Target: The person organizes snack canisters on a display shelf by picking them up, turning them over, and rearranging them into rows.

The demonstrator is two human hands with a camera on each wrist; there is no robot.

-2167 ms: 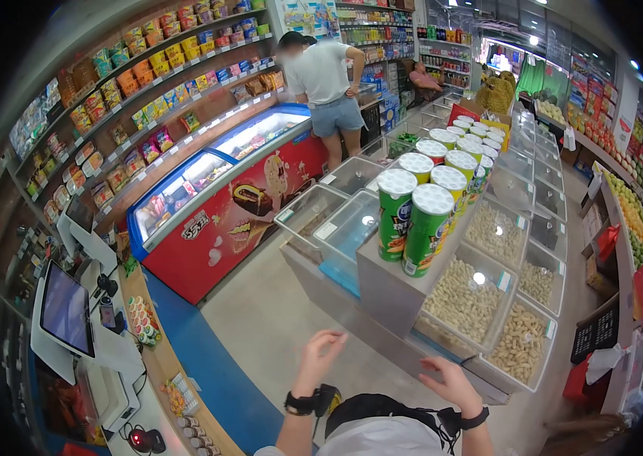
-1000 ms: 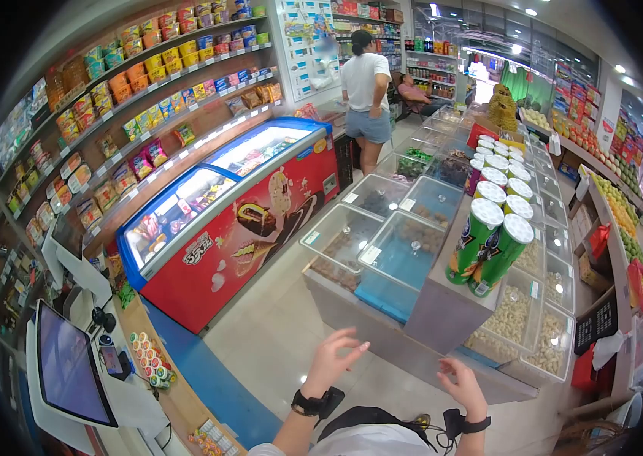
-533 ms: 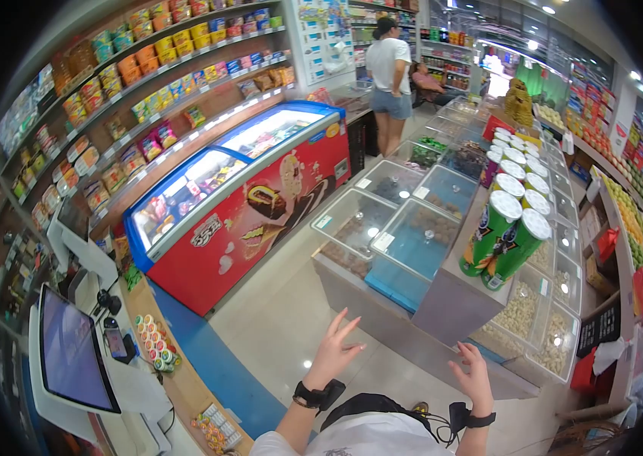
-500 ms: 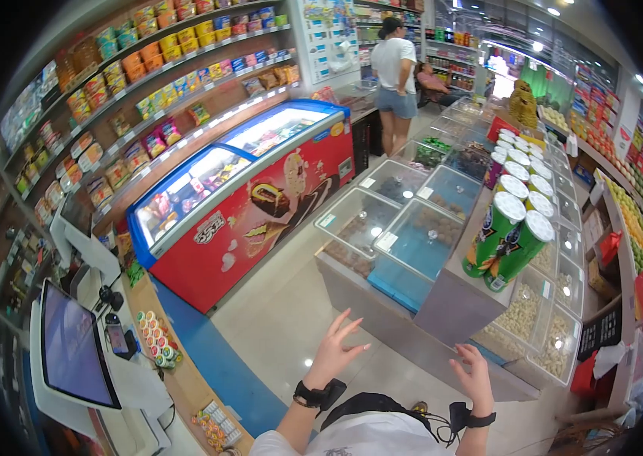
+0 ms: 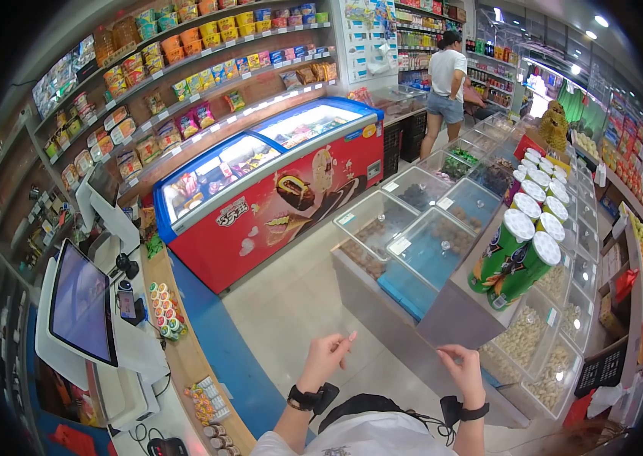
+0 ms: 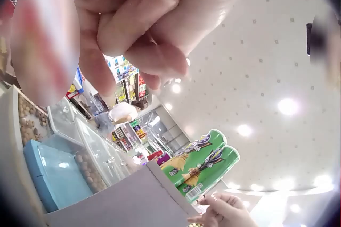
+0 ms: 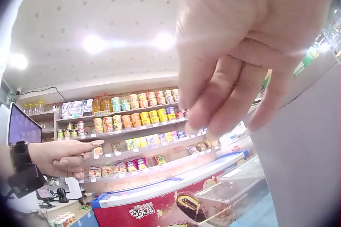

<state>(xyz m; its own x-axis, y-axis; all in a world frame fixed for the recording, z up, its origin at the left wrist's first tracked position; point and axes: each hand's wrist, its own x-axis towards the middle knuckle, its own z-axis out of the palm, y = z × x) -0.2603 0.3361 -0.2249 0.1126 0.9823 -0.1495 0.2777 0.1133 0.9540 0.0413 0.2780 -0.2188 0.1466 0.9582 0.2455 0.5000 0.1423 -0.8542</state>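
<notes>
Both hands are held up in front of the body and hold nothing. My left hand (image 5: 324, 362) hangs over the floor between the counter and the bins, its fingers loosely bent, as the left wrist view shows up close. My right hand (image 5: 463, 372) is to the right of it, near the end of the bin stand, with relaxed, slightly bent fingers in the right wrist view. Closest beyond the right hand are green chip canisters (image 5: 499, 258) with white lids, standing in rows on a grey ledge (image 5: 450, 315). Lidded clear bins (image 5: 420, 251) stand left of the ledge.
Peanut bins (image 5: 520, 328) line the ledge's right side. A red ice cream freezer (image 5: 276, 197) stands ahead under snack shelves (image 5: 207, 99). At left, a counter (image 5: 207, 346) bears a monitor (image 5: 82, 304) and small colourful tubs (image 5: 166, 310). A person (image 5: 445, 83) stands at the back.
The head view has swung left, so the freezer, bins and canisters sit further right. My left hand's spread fingers have curled in loosely. The standing person, earlier bent by the freezer, is upright further back.
</notes>
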